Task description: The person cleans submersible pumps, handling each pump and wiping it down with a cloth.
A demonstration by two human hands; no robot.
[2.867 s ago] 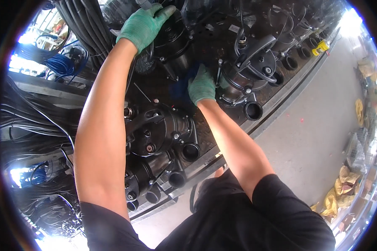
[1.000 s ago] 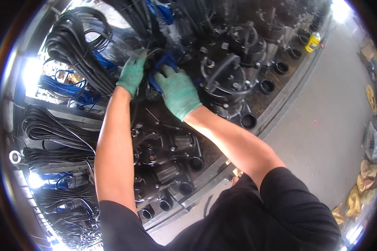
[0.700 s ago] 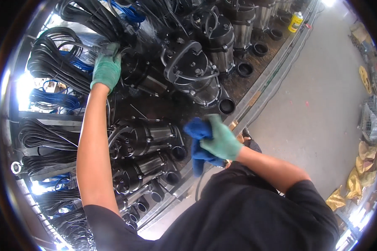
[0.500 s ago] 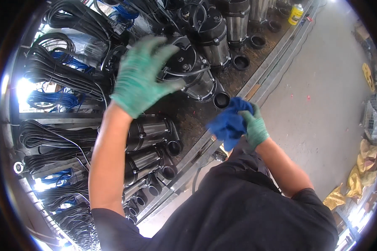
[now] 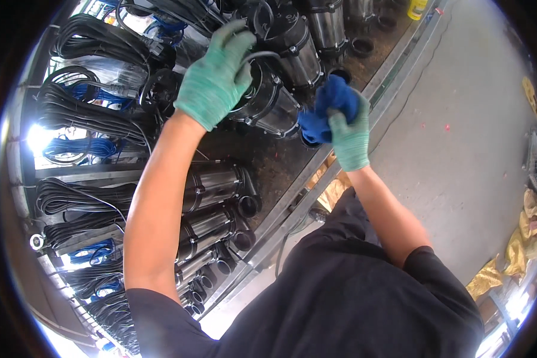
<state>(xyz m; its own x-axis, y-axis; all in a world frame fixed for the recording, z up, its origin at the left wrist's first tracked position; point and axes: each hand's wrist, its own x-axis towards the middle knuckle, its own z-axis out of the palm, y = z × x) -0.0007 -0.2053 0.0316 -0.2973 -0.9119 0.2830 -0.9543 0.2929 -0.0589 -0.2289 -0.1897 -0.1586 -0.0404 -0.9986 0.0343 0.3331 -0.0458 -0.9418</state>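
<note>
A steel-bodied submersible pump [image 5: 278, 113] with a black top stands on the bench in front of me. My left hand [image 5: 216, 80], in a green glove, is at its top, with fingers and thumb curled around the pump's handle [image 5: 262, 54]. The part of the handle inside the hand is hidden. In my right hand [image 5: 350, 140], gloved the same way, is a bunched blue cloth [image 5: 329, 106]. The cloth is beside the pump's lower end and partly covers its round black outlet [image 5: 309, 143].
More pumps [image 5: 328, 27] line the far side of the bench, and others [image 5: 209, 185] lie nearer me. Bundled black cables [image 5: 89, 113] fill the left. A metal rail [image 5: 292, 209] edges the bench. A yellow container [image 5: 417, 9] stands far off, and golden sacks [image 5: 516, 250] lie at right.
My left hand has come down from above the pump and closed on its handle. My right hand has carried the blue cloth forward to the pump's outlet.
</note>
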